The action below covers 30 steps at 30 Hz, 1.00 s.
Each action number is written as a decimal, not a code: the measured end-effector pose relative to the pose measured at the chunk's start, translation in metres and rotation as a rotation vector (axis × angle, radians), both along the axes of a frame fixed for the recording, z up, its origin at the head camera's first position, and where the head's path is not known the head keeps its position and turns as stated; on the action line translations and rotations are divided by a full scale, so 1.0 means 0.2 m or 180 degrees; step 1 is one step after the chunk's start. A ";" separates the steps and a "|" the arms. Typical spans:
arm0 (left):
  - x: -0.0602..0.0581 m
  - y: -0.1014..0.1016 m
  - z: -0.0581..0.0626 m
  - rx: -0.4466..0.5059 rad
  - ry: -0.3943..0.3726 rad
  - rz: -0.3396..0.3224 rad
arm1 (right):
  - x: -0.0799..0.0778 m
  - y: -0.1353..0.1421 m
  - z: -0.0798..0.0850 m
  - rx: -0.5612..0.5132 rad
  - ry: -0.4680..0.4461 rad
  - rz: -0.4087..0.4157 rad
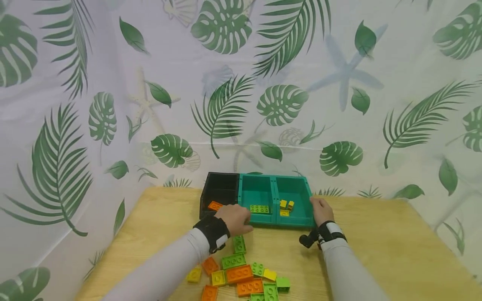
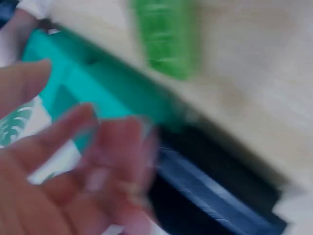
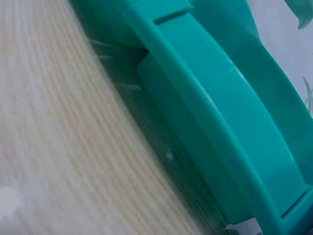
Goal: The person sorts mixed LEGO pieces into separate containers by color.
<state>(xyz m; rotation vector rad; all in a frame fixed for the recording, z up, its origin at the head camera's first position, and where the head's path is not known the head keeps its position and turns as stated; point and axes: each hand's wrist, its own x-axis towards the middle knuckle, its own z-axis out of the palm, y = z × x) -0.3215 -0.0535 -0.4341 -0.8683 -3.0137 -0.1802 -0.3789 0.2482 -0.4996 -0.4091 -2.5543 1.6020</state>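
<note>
L hand (image 1: 233, 219) near black bin (image 1: 223, 182), fingers loose, nothing held; R hand (image 1: 321, 211) grips rt teal bin (image 1: 295, 220); sort prob. early: few binned bricks (image 1: 259, 209), by colour, many loose bricks (image 1: 239, 274) left on desk (image 1: 369, 242).

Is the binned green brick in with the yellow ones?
No, the green brick lies in the middle bin, while the yellow bricks lie in the right bin.

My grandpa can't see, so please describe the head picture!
A person's left hand is at the front of a black bin and two teal bins; the right hand holds their right end. Colourful bricks lie nearer.
</note>
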 end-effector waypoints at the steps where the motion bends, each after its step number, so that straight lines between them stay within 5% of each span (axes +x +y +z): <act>1: 0.01 -0.01 -0.01 -0.0142 -0.0044 0.0141 | -0.01 0.02 0.01 0.0020 0.0002 -0.0027; 4: 0.02 0.00 -0.07 -0.0452 -0.0176 0.0456 | -0.03 0.06 0.04 0.0052 0.0002 -0.0039; 7: 0.01 0.02 -0.14 -0.0564 -0.0235 0.0555 | -0.03 0.07 0.05 0.0055 -0.0011 -0.0054; 10: -0.01 0.04 -0.21 -0.0481 -0.0292 0.0525 | -0.01 0.07 0.04 0.0042 -0.0013 -0.0039; 15: -0.04 0.07 -0.24 -0.0102 -0.0414 0.0316 | 0.00 0.05 0.03 0.0006 -0.0011 -0.0001; 19: -0.02 0.09 -0.20 0.0043 -0.0424 0.0131 | 0.00 0.04 0.02 0.0030 -0.0008 0.0020; 26: -0.06 0.14 -0.04 0.0105 -0.0584 -0.0055 | -0.02 0.04 0.00 -0.0002 0.0009 0.0079; 30: -0.14 0.17 0.02 0.0184 -0.0093 0.0033 | 0.00 0.03 -0.01 -0.0039 0.0035 0.0084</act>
